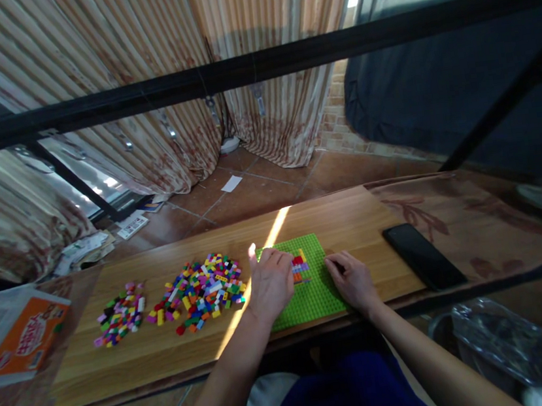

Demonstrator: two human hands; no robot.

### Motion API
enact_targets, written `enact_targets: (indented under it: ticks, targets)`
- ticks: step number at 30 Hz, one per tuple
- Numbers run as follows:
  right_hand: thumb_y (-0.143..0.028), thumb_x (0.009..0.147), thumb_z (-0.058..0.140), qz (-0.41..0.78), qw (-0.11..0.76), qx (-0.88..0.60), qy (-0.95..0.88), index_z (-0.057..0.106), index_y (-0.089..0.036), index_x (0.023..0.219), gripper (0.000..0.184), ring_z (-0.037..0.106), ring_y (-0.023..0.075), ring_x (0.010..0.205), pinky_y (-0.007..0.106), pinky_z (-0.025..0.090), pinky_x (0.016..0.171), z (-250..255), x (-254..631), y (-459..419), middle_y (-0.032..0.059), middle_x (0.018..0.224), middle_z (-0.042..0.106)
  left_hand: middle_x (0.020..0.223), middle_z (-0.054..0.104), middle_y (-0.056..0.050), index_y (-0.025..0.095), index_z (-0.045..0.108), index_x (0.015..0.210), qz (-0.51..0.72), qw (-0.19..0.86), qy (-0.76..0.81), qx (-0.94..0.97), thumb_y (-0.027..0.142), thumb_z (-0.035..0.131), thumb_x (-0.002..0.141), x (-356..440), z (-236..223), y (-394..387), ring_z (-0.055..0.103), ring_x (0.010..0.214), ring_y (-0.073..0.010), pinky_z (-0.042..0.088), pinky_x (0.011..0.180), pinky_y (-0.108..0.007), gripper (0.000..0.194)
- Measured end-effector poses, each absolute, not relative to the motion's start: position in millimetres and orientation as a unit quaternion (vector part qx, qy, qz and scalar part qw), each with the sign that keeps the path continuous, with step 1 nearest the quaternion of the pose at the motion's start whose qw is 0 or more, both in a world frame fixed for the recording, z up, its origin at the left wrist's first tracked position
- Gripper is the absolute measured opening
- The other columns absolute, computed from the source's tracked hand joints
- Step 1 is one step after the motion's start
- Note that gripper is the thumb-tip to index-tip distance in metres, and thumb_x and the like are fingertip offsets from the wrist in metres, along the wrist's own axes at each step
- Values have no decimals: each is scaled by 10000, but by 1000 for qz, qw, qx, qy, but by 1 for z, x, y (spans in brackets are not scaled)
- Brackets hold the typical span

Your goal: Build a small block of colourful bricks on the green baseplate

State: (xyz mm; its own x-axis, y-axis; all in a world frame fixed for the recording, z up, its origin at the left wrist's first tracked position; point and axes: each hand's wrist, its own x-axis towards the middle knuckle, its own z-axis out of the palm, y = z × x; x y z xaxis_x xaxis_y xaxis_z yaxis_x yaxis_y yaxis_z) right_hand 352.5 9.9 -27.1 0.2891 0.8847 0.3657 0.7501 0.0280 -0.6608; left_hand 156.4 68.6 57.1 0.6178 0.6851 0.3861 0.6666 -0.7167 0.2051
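- Small brick build, red, yellow, purple and orange plastic [300, 268]: sits on the green studded plastic baseplate [320, 299], around its middle, right beside your left hand [272, 283].
- Baseplate: flat on the wood-grain tabletop [340, 221], between your forearms.
- Left hand: over the left part of the baseplate, fingers [277, 256] bent toward the build, one stuck out in the sunlight. Tips hidden; can't tell if you're pinching a brick.
- Right hand [353, 280]: at the baseplate's right edge, fingers curled in; can't tell if they pinch anything.
- Big pile of loose mixed-colour bricks [207, 286]: left of the baseplate. Smaller loose brick pile [121, 315]: farther left.
- Black smartphone [423, 257]: right of your right hand, lying across the wood's right edge onto the brown patterned cloth [491, 228].
- Clear plastic box with orange label [23, 335]: far left end.
- Beyond: white paper sheet [232, 183] on the tiled floor [260, 194], striped curtains [149, 60], black bar [235, 72] across.
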Motion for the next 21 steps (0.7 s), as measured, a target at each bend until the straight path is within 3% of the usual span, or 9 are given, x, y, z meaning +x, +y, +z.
enact_targets:
  ticks: [11,21]
  targets:
    - [-328,907,462,94,402,-693,-591,661,-192,810,260,607,179,736,286,438,683,-25,352,10,59,794,657,802,655,-40,197,559,1013,206,-2,398,894,137,511,827,164,59,72,597,856,-219,247,1069,-523,201]
    - [-331,901,466,89,410,-693,-586,665,-199,806,257,604,179,724,287,436,668,-25,351,10,59,801,661,877,722,2,238,610,945,363,113,450,808,218,594,840,163,30,66,631,884,-188,299,1060,-485,108]
